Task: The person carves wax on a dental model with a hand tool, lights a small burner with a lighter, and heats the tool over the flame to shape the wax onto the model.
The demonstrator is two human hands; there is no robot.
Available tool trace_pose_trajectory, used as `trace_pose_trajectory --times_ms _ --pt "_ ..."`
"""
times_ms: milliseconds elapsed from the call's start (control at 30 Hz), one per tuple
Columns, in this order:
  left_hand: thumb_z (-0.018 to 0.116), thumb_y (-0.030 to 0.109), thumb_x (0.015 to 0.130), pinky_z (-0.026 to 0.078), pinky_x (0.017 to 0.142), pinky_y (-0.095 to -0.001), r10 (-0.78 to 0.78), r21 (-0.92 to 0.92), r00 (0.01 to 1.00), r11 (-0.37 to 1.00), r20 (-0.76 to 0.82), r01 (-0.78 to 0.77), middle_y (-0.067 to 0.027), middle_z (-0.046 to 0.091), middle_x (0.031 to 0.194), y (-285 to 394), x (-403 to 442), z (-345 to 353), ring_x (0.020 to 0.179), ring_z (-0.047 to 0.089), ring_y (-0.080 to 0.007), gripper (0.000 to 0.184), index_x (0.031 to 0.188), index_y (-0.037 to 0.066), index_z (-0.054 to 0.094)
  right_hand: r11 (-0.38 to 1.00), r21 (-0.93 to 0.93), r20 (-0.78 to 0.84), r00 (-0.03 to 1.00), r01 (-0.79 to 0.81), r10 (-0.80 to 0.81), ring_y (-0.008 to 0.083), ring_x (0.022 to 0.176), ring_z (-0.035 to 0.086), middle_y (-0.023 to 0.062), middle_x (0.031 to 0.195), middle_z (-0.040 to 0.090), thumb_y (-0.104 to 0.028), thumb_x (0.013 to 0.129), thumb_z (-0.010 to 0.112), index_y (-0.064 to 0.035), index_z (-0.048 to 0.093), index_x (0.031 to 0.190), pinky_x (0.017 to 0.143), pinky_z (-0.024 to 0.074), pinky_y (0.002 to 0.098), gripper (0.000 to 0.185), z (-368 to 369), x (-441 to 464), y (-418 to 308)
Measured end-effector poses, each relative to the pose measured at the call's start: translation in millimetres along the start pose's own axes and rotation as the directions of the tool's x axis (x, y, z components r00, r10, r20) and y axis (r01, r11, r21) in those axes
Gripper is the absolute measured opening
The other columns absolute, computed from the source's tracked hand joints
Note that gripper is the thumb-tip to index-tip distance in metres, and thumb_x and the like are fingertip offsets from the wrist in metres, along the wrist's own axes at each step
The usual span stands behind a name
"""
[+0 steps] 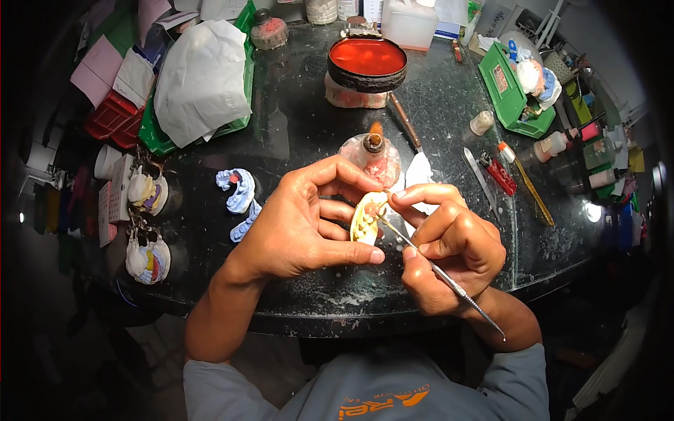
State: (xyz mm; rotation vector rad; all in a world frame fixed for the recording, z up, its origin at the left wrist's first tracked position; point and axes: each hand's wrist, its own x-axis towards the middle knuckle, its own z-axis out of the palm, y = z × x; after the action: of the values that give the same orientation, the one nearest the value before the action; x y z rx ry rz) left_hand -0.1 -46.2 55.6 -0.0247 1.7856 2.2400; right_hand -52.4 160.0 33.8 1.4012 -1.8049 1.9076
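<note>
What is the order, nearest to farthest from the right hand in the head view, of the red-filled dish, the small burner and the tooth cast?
1. Tooth cast: left of the right hand, held in the left hand.
2. Small burner: forward of the cast.
3. Red-filled dish: beyond the burner.

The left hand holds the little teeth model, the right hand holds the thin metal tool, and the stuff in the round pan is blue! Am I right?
Almost! The stuff in the round pan is red, not blue, as the head view shows. The left hand does hold the little teeth model, and the right hand the thin metal tool.
</note>
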Motion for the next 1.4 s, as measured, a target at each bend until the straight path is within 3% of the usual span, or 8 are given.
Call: trace_pose_trajectory --times_ms 567,967,1133,1200,1267,1400 --pt "0.087 -0.011 0.067 0.065 0.078 -0.0299 0.0 0.009 1.0 1.0 -0.003 0.0 -0.016 0.063 0.113 0.8 0.2 0.7 0.098 0.071 -0.0207 0.061 0.118 -0.004 0.053 1.0 -0.023 -0.005 1.0 -0.01 0.01 0.0355 0.1 0.067 0.0099 0.067 0.059 0.009 0.072 0.062 -0.0021 0.045 0.069 0.086 0.0618 0.0491 0.02 1.0 0.5 -1.7" --pt "0.086 -0.012 0.067 0.065 0.079 -0.0309 0.008 0.018 1.0 1.0 0.002 -0.008 -0.0143 0.063 0.112 0.8 -0.5 1.4 0.1 0.071 -0.0224 0.06 0.117 -0.003 0.053 1.0 0.009 0.003 1.0 0.0 0.0 0.0359 0.106 0.065 0.0108 0.072 0.061 0.009 0.075 0.062 -0.0018 0.046 0.074 0.09 0.0602 0.0507 0.019 -1.4 -1.9 0.2" --pt "0.086 -0.012 0.067 0.065 0.079 -0.0306 -0.006 0.014 1.0 1.0 -0.011 0.006 -0.0143 0.064 0.112 2.6 -0.8 1.7 0.1 0.072 -0.0226 0.06 0.116 -0.003 0.053 0.998 -0.065 -0.066 0.998 0.005 -0.009 0.0345 0.109 0.063 0.0116 0.079 0.064 0.012 0.081 0.065 -0.0001 0.054 0.087 0.094 0.0566 0.0492 0.018 -1.2 -3.1 4.8" --pt "0.087 -0.011 0.067 0.065 0.078 -0.0304 -0.006 0.003 1.0 1.0 -0.018 0.006 -0.0143 0.064 0.112 2.3 -0.9 2.4 0.099 0.072 -0.0225 0.059 0.115 -0.002 0.053 0.996 -0.092 -0.181 0.983 -0.004 -0.013 0.0274 0.1 0.068 0.0132 0.081 0.069 0.009 0.08 0.074 0.0021 0.062 0.09 0.092 0.0535 0.0362 0.018 2.1 -0.2 10.4" --pt "0.087 -0.011 0.067 0.065 0.078 -0.0304 -0.017 0.016 1.0 1.0 -0.014 0.017 -0.0142 0.064 0.112 3.3 -1.8 2.4 0.097 0.072 -0.0222 0.058 0.113 -0.002 0.053 0.992 0.062 -0.272 0.955 -0.107 0.12 0.0256 0.106 0.067 0.0151 0.097 0.07 0.008 0.082 0.076 0.0025 0.064 0.094 0.092 0.0533 0.0361 0.018 8.0 -0.3 12.4" --pt "0.087 -0.01 0.066 0.065 0.077 -0.0312 -0.021 0.037 1.0 0.999 -0.013 0.022 -0.0136 0.064 0.109 2.3 -3.2 2.9 0.094 0.073 -0.0217 0.057 0.111 -0.001 0.053 0.97 0.144 -0.276 0.933 -0.198 0.231 0.026 0.113 0.064 0.016 0.106 0.068 0.005 0.084 0.078 0.0024 0.065 0.097 0.091 0.0542 0.0351 0.019 9.8 1.6 14.9"
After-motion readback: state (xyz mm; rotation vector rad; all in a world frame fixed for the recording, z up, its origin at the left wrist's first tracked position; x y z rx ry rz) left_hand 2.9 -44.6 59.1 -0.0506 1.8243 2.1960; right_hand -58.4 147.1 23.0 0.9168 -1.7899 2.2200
